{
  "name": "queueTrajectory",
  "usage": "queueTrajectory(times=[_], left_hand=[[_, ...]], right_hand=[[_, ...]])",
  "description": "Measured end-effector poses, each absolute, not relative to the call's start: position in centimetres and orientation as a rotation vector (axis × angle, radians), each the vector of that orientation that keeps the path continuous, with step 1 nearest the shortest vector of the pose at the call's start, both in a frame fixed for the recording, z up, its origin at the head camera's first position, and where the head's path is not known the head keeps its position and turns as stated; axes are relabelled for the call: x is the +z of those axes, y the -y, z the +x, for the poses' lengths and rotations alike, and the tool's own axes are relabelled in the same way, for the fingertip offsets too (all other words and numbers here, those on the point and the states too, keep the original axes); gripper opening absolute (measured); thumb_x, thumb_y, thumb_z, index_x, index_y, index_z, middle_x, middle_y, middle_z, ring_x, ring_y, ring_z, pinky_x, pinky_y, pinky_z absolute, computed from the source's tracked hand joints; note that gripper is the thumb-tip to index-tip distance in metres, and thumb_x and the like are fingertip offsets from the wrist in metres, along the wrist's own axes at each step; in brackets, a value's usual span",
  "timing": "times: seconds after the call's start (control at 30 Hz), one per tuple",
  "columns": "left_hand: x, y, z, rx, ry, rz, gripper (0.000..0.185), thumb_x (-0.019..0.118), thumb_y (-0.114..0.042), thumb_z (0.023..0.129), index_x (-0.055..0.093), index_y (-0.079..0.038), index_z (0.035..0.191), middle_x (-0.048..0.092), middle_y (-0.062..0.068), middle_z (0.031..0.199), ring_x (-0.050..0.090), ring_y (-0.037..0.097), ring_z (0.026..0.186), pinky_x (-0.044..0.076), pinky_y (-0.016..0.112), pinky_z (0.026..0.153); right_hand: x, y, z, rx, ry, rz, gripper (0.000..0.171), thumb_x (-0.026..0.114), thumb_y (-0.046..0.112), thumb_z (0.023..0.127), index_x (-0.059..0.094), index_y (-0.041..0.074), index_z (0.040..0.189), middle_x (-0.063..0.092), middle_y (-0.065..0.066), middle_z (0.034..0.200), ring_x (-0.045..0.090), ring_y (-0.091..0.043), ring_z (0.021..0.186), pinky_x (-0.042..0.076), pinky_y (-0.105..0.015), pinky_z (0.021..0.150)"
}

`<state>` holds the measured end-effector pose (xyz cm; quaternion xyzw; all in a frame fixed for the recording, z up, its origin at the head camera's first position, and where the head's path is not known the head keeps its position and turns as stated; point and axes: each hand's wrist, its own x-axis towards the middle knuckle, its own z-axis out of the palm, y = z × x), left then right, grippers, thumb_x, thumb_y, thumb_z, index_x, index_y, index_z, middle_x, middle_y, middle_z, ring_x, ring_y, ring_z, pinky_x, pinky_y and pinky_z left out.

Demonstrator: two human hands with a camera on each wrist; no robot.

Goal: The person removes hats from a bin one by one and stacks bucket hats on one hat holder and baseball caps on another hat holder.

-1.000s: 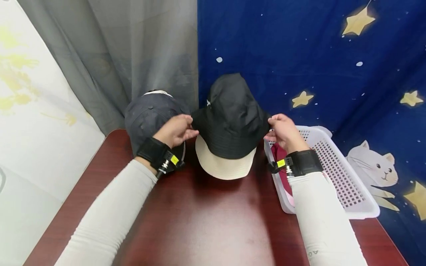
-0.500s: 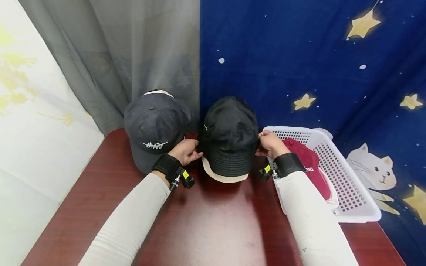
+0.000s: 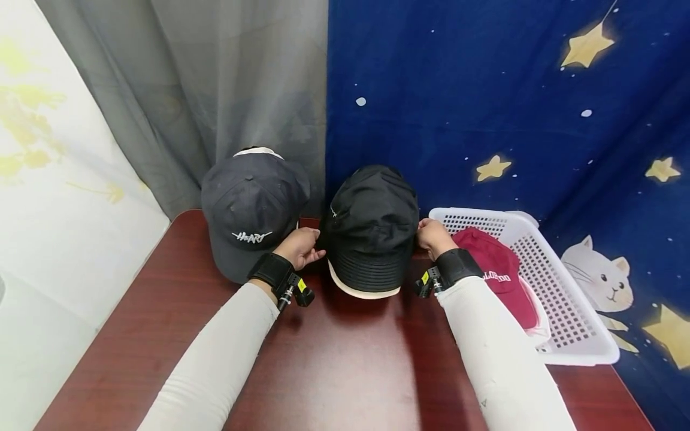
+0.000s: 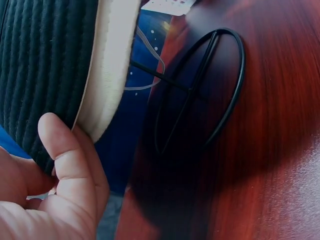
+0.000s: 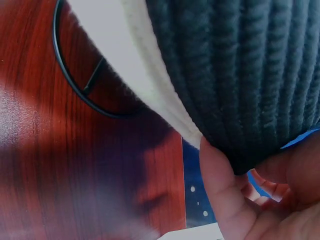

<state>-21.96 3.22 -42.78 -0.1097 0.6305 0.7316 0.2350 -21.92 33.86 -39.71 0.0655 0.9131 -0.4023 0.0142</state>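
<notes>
Hands sit on both sides of the black bucket hat (image 3: 371,230), at the back of the table (image 3: 334,365). Your L hand (image 3: 302,246) pinches its left brim w/ curled fingers (image 4: 67,165). Your R hand (image 3: 431,234) pinches the right brim the same way. Hat sits on a black wire stand (image 4: 200,95). Dark cap (image 3: 249,211) w/ white letters is just left. White basket (image 3: 571,323) w/ a red cap (image 3: 498,269) is just right, near your R arm.
</notes>
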Motion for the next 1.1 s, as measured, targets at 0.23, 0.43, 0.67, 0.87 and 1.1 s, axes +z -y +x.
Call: queueTrajectory(times=[0.23, 0.43, 0.67, 0.87, 1.1], left_hand=[[-43.5, -3.3, -21.3, 2.086, -1.633, -0.35, 0.047, 0.034, -0.018, 0.109, 0.028, -0.008, 0.154, 0.02, 0.018, 0.155, 0.048, 0.012, 0.068, 0.049, 0.014, 0.056], [-43.5, -2.9, -20.3, 2.255, -1.442, -0.407, 0.039, 0.036, -0.016, 0.109, 0.036, -0.005, 0.146, 0.044, 0.014, 0.122, 0.054, 0.012, 0.069, 0.051, 0.019, 0.06], [-41.9, -1.8, -16.8, 2.079, -1.675, -0.212, 0.049, 0.033, -0.026, 0.11, 0.028, -0.003, 0.153, 0.041, 0.024, 0.147, 0.051, 0.038, 0.127, 0.05, 0.04, 0.097], [-41.0, 0.1, -11.9, 1.702, -2.233, 0.103, 0.055, 0.045, -0.041, 0.105, 0.052, -0.001, 0.141, 0.059, 0.015, 0.133, 0.055, 0.033, 0.122, 0.042, 0.049, 0.103], [-40.3, 1.0, -6.3, 1.526, -2.509, 0.291, 0.05, 0.05, -0.048, 0.102, 0.064, -0.013, 0.133, 0.06, 0.002, 0.135, 0.049, 0.022, 0.132, 0.036, 0.046, 0.11]], right_hand=[[-38.0, -32.6, -19.9, -1.268, -2.779, 0.256, 0.009, 0.041, -0.002, 0.092, 0.049, -0.003, 0.088, 0.047, -0.016, 0.089, 0.05, -0.026, 0.077, 0.05, -0.029, 0.064], [-38.0, -32.5, -19.1, -1.55, -2.608, 0.361, 0.016, 0.034, 0.004, 0.1, 0.047, -0.004, 0.103, 0.044, -0.014, 0.097, 0.051, -0.021, 0.078, 0.059, -0.045, 0.07], [-36.8, -32.9, -15.8, -1.554, -2.609, 0.284, 0.045, 0.042, 0.018, 0.104, 0.039, -0.009, 0.14, 0.048, -0.022, 0.116, 0.061, -0.027, 0.08, 0.057, -0.045, 0.081], [-35.5, -31.9, -9.7, -1.225, -2.966, 0.074, 0.048, 0.048, 0.028, 0.104, 0.047, -0.005, 0.139, 0.054, -0.026, 0.133, 0.055, -0.039, 0.117, 0.045, -0.051, 0.1], [-36.5, -27.1, -2.3, -1.045, -3.172, -0.14, 0.052, 0.056, 0.036, 0.102, 0.051, 0.001, 0.14, 0.057, -0.021, 0.135, 0.054, -0.038, 0.124, 0.04, -0.055, 0.104]])
